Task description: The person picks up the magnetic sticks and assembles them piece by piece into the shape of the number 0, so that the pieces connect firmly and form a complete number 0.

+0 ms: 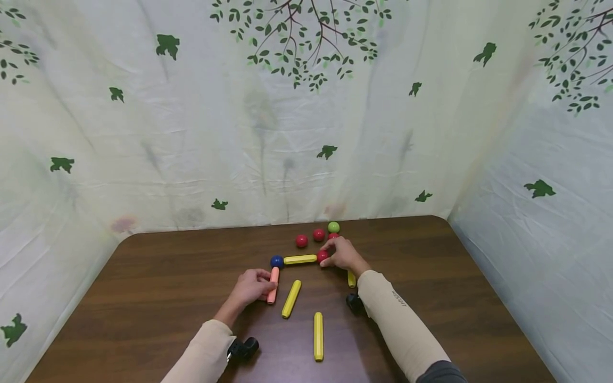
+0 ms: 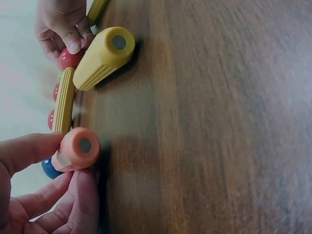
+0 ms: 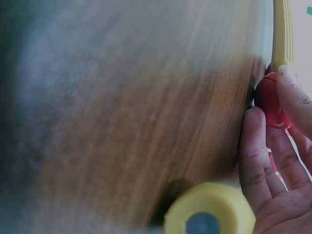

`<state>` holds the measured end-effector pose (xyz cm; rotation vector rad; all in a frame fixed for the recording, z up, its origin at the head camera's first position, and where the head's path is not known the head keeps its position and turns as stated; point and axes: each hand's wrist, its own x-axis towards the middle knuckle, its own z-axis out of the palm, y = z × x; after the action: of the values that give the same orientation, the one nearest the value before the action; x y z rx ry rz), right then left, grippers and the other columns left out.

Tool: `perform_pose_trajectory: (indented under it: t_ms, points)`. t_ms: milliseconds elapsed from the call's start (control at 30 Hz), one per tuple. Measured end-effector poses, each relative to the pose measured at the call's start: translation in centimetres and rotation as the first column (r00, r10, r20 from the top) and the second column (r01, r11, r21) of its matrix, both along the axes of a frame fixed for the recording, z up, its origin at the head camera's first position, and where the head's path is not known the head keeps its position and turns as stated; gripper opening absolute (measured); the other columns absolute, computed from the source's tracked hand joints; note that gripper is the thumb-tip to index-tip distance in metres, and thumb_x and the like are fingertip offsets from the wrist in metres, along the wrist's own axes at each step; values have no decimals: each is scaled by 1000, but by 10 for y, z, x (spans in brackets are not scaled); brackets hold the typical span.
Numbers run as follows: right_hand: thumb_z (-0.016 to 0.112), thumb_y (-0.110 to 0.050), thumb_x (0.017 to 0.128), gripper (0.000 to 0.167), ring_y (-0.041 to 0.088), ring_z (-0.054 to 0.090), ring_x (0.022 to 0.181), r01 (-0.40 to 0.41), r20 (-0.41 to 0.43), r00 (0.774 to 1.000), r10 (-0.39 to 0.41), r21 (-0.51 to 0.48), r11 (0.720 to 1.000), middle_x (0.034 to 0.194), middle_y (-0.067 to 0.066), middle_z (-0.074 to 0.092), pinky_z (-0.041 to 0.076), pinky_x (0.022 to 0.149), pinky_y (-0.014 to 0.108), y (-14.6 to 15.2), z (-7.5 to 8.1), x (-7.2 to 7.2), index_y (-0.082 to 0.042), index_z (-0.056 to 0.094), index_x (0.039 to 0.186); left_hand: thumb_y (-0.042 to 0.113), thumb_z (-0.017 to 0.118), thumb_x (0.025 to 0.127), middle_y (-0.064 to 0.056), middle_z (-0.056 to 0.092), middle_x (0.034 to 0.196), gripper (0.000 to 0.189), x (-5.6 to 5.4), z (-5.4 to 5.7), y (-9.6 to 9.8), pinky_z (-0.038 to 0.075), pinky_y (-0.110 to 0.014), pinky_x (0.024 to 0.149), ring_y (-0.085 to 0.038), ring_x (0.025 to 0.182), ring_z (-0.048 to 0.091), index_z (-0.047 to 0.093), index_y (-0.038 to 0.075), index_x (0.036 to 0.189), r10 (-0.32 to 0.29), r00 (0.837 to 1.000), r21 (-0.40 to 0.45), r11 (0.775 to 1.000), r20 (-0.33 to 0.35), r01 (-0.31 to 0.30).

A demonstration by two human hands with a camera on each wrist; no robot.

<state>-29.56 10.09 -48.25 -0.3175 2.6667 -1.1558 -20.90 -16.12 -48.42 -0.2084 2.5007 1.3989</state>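
My left hand [image 1: 252, 287] pinches a pink magnetic rod [image 1: 273, 285] between thumb and fingers. The rod's far end meets a blue ball [image 1: 276, 261], and a round metal disc shows in its near end in the left wrist view. From the blue ball a yellow rod [image 1: 300, 259] runs right to a red ball [image 1: 323, 256]. My right hand [image 1: 344, 254] grips that red ball with thumb and fingertips, as the right wrist view shows close up. Another yellow rod [image 1: 351, 279] lies just below the right hand, partly hidden by it.
Two loose yellow rods, a slanted rod [image 1: 291, 299] and an upright-lying rod [image 1: 318, 336], lie nearer on the brown table [image 1: 167, 298]. Behind the joined pieces sit a green ball [image 1: 333, 227] and several red balls [image 1: 301, 241]. A printed cloth [image 1: 191, 133] hangs behind the table.
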Motion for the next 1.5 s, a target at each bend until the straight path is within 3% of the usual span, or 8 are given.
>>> perform_pose_trajectory:
  t_ms: [233, 600, 833, 967, 1133, 1333, 1500]
  points:
    - [86, -14, 71, 35, 21, 54, 99, 5, 18, 1000, -5, -12, 1000, 105, 5, 64, 47, 89, 38, 1, 0, 0, -8, 73, 104, 16, 75, 83, -7, 61, 80, 36, 0, 1, 1, 50, -26, 57, -14, 61, 58, 63, -2, 112, -21, 1000, -103, 995, -14, 19]
    - [86, -13, 71, 36, 21, 54, 101, 9, 25, 1000, -9, -5, 1000, 107, 4, 64, 47, 90, 38, 1, 1, -1, -9, 73, 105, 19, 74, 85, -7, 64, 80, 35, -3, 3, -4, 53, -28, 59, -15, 62, 60, 64, -3, 111, -21, 999, -114, 993, -43, 16]
    - [87, -14, 70, 37, 23, 54, 104, 7, 8, 1000, -7, 1, 1000, 105, 3, 65, 45, 93, 39, 2, 1, 0, -9, 74, 103, 23, 74, 85, -7, 64, 83, 35, -14, 4, -12, 49, -28, 60, -16, 63, 59, 65, -1, 109, -30, 994, -118, 993, -101, 18]
    - [87, -13, 69, 36, 23, 55, 103, -3, -5, 1000, 3, -8, 1000, 103, 3, 66, 46, 91, 38, 2, -1, 1, -8, 74, 103, 24, 74, 86, -10, 65, 98, 38, -25, 3, -15, 51, -30, 68, -19, 78, 62, 63, 2, 114, -33, 989, -95, 995, -147, 19]
    - [87, -12, 69, 37, 23, 55, 103, -6, -15, 1000, 6, -8, 1000, 103, 3, 66, 46, 91, 37, 2, -2, 0, -8, 74, 103, 23, 73, 87, -11, 63, 117, 39, -41, -2, -15, 52, -38, 81, -24, 97, 61, 63, 6, 120, -84, 978, -65, 995, -189, 73]
    - [87, -13, 69, 37, 24, 55, 104, -10, -23, 1000, 11, 4, 1000, 103, 3, 66, 45, 92, 39, 1, -1, 1, -8, 74, 103, 15, 74, 85, -12, 63, 119, 39, -53, -11, -19, 49, -39, 88, -26, 104, 59, 64, 6, 121, -127, 971, 28, 990, -203, 136]
    - [87, -12, 69, 37, 25, 54, 107, -7, -29, 1000, 6, -5, 1000, 104, 4, 66, 44, 95, 41, 3, -1, 1, -8, 74, 103, 12, 74, 84, -14, 63, 118, 38, -58, -15, -20, 47, -34, 81, -27, 104, 59, 65, 6, 121, -136, 970, 104, 982, -201, 160]
